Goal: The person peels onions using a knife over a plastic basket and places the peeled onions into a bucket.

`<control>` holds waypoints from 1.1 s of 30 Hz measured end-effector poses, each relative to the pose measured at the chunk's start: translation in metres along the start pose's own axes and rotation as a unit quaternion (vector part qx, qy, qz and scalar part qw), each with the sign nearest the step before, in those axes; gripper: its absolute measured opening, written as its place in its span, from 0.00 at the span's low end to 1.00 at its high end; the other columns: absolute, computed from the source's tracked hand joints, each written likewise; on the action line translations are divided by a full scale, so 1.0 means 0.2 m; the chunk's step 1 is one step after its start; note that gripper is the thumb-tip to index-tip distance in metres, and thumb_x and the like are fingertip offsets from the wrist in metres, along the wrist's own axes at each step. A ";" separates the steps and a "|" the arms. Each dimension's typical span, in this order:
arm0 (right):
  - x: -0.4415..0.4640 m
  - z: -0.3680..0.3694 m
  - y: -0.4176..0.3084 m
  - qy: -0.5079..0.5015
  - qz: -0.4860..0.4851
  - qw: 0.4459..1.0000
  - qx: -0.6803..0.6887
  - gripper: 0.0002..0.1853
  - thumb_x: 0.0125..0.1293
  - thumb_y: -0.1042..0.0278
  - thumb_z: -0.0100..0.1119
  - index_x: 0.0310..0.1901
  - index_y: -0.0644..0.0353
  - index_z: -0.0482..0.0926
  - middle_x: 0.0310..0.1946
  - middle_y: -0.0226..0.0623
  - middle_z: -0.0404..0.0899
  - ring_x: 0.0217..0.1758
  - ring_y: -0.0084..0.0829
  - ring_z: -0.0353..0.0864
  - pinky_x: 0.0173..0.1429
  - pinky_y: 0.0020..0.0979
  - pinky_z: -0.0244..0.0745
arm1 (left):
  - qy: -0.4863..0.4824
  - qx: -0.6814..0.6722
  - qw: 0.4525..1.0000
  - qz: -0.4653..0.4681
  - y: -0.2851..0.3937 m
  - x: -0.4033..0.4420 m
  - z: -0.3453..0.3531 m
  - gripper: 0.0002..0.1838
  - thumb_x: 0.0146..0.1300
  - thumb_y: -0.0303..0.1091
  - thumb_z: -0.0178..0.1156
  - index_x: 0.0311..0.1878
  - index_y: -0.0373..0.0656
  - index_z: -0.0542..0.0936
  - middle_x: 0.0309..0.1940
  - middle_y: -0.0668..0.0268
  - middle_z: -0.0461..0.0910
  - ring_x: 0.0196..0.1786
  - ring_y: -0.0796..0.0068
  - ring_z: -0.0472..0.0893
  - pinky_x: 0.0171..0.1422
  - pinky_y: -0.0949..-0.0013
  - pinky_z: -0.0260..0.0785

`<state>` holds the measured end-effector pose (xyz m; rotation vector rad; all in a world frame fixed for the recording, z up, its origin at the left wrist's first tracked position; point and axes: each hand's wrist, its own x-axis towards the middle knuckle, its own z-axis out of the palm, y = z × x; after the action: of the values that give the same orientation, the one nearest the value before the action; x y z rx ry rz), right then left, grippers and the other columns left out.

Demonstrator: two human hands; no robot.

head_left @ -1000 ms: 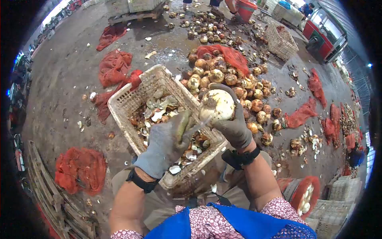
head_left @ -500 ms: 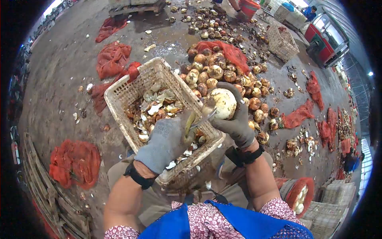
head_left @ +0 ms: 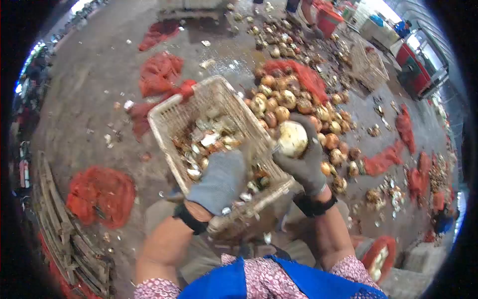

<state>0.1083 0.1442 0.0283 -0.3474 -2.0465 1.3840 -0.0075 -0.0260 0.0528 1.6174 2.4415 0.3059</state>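
Observation:
My right hand [head_left: 308,164], in a dark grey glove, is wrapped round a large, mostly peeled white onion [head_left: 292,139] just past the right rim of a plastic crate [head_left: 164,149]. My left hand [head_left: 216,177], in a light grey glove, is curled above the near part of the crate. Motion blurs its fingers; the knife seen in it a moment earlier is too smeared to make out. Onion skins and scraps [head_left: 211,137] lie inside the crate. Beyond my right hand is a pile of unpeeled brown onions [head_left: 286,99].
Red net bags [head_left: 102,195] lie about the wet floor. Wooden slats [head_left: 64,229] are at left, a net-lined container of white onions [head_left: 381,261] at right. Farther off stand another crate [head_left: 368,67], a red bucket [head_left: 328,22] beside another person, and a red vehicle [head_left: 418,62].
The knife was against the onion; my left hand has since drawn away from it, down over the crate. My right hand still holds the onion. The whole view has shifted slightly.

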 end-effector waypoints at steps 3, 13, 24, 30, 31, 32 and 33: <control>-0.02 -0.01 0.00 -0.082 0.113 0.987 0.083 0.37 0.45 0.70 0.73 0.60 0.57 0.70 0.47 0.32 0.77 0.50 0.25 0.77 0.56 0.28 0.75 | -0.015 0.035 0.999 -0.003 -0.09 0.07 0.16 0.19 0.56 0.27 0.58 0.52 0.32 0.73 0.32 0.51 0.83 0.36 0.55 0.85 0.34 0.58 0.77; -0.06 0.03 -0.09 -0.067 0.196 0.968 0.144 0.33 0.48 0.71 0.70 0.59 0.59 0.71 0.41 0.29 0.79 0.44 0.22 0.79 0.50 0.26 0.77 | -0.078 0.117 0.990 -0.031 -0.06 0.07 0.01 0.29 0.59 0.26 0.54 0.64 0.28 0.63 0.37 0.52 0.84 0.37 0.58 0.86 0.35 0.58 0.78; -0.20 0.04 -0.05 -0.143 0.312 0.795 0.500 0.36 0.59 0.43 0.58 0.60 0.65 0.72 0.49 0.42 0.81 0.48 0.34 0.84 0.53 0.34 0.81 | 0.241 0.135 0.943 0.185 -0.16 0.07 0.09 0.24 0.59 0.37 0.56 0.59 0.38 0.73 0.36 0.57 0.80 0.31 0.61 0.83 0.32 0.55 0.73; -0.10 -0.05 -0.05 -0.077 0.215 0.909 0.349 0.44 0.59 0.27 0.55 0.61 0.64 0.71 0.53 0.39 0.79 0.54 0.32 0.81 0.59 0.33 0.77 | 0.210 -0.002 0.968 0.139 -0.11 0.12 0.15 0.35 0.55 0.38 0.64 0.66 0.41 0.64 0.41 0.53 0.79 0.37 0.52 0.83 0.39 0.55 0.74; -0.08 -0.05 -0.05 -0.050 0.099 0.960 0.256 0.44 0.58 0.30 0.58 0.62 0.64 0.70 0.55 0.38 0.78 0.56 0.31 0.79 0.61 0.32 0.75 | 0.211 -0.001 0.967 0.140 -0.10 0.13 0.14 0.35 0.55 0.38 0.64 0.66 0.41 0.64 0.41 0.53 0.79 0.37 0.52 0.83 0.39 0.55 0.74; -0.08 -0.03 -0.06 -0.010 0.052 0.976 0.211 0.41 0.55 0.40 0.65 0.61 0.64 0.69 0.56 0.38 0.75 0.59 0.29 0.76 0.62 0.30 0.72 | 0.181 0.019 0.978 0.097 -0.07 0.13 0.15 0.34 0.51 0.36 0.65 0.63 0.41 0.68 0.44 0.53 0.79 0.44 0.51 0.82 0.46 0.55 0.74; -0.09 -0.02 -0.08 -0.010 0.055 0.976 0.208 0.41 0.55 0.40 0.65 0.61 0.64 0.69 0.56 0.38 0.75 0.59 0.29 0.76 0.62 0.30 0.72 | 0.150 0.037 0.987 0.053 -0.05 0.13 0.14 0.33 0.47 0.34 0.67 0.61 0.41 0.72 0.47 0.53 0.80 0.50 0.50 0.80 0.53 0.55 0.74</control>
<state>0.1258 0.1307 0.0380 -0.2661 -1.7133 1.8419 -0.0182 -0.0031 0.0213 1.8576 2.6110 0.5166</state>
